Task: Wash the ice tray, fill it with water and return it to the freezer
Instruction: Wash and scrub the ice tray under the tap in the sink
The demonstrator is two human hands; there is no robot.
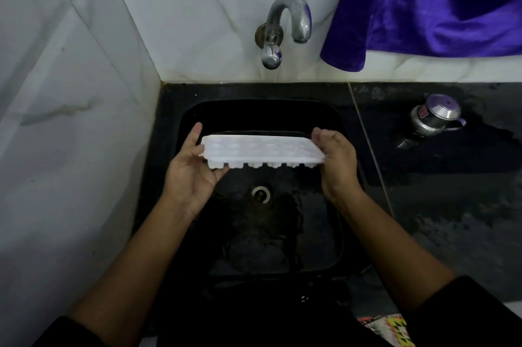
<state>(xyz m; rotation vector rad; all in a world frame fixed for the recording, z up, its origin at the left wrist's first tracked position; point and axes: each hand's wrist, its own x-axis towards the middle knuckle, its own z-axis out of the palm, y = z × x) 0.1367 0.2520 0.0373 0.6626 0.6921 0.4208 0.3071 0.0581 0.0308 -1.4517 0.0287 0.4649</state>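
2 hands, left point(195, 168) and right point(337, 161), grip the ends of the white, bumpy-bottomed ice tray point(260, 149).

Black sleeves are seen on the near side of the sink point(324, 111): the left sleeve point(65, 332) off its near left corner, the right sleeve point(469, 315) off its near right. Forearms are left bare from the cuffs to the left hand point(192, 174) and right hand point(337, 161). A zigzag cloth point(388, 329) in yellow, black and white is glimpsed beside the right sleeve; whether it is worn cannot be told.
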